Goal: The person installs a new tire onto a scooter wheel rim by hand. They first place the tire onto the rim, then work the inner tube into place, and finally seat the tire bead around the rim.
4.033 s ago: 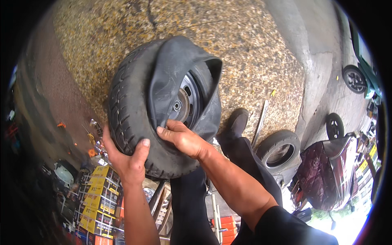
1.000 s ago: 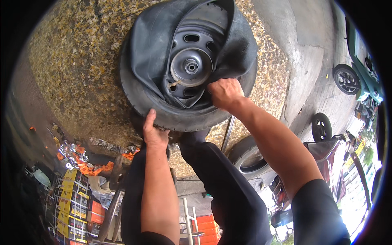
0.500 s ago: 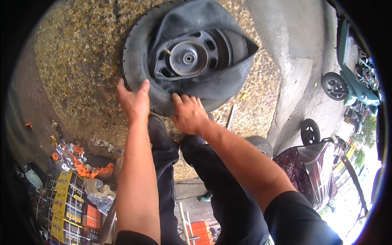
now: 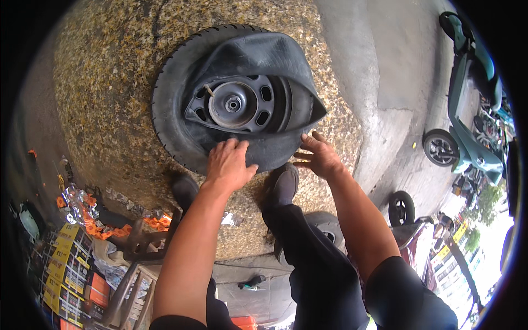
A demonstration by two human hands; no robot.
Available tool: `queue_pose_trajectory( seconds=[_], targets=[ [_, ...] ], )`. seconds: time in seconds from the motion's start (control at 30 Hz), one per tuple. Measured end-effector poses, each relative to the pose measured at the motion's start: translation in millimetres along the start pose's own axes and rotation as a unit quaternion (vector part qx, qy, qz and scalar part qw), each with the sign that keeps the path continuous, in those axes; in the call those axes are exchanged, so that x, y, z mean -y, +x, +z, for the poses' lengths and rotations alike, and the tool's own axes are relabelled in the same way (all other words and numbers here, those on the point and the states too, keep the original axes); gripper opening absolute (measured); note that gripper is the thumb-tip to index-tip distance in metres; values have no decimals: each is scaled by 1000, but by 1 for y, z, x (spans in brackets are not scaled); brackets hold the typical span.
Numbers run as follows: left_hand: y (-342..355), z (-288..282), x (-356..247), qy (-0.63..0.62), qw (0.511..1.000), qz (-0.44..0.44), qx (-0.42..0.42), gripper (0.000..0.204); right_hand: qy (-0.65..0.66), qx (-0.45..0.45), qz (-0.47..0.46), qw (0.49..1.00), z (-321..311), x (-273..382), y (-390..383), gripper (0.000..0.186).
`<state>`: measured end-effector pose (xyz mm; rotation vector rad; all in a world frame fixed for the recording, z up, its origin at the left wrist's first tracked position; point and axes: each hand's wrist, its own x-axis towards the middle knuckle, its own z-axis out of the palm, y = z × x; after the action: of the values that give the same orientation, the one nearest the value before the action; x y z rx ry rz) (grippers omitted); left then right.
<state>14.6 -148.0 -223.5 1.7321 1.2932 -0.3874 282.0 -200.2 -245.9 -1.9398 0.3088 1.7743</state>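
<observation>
A black tyre (image 4: 166,113) lies flat on the speckled ground before me, around a dark metal wheel rim (image 4: 223,114). A slack black inner tube (image 4: 269,52) bulges out over the rim, folded to a point at its right end. The brass-coloured valve stem (image 4: 208,89) shows beside the hub. My left hand (image 4: 225,164) rests on the near side of the tyre and tube, fingers laid forward and thumb held apart. Just off the near right edge, my right hand (image 4: 320,158) has its fingers spread and holds nothing.
My shoe (image 4: 286,184) stands close to the tyre's near edge. Another tyre (image 4: 324,225) lies behind my right leg. Yellow-and-black boxes (image 4: 61,247), orange scraps (image 4: 110,231) and a wooden stool (image 4: 132,291) are at lower left. A green scooter (image 4: 467,129) stands at right.
My left hand has moved from the tyre's left edge to its near side. The right hand has left the near side and moved right. The wheel appears lower and further left in view.
</observation>
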Motion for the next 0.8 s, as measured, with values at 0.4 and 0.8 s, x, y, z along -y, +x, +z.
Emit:
queue_pose_trajectory(
  seconds=[0.4,0.8],
  targets=[
    [-11,20,11,48,993,62,-93,64,-225,141,-393,880,44,43,-16,27],
    [12,61,21,-111,943,29,-312,28,-564,186,-667,450,97,5,-10,27]
  ],
)
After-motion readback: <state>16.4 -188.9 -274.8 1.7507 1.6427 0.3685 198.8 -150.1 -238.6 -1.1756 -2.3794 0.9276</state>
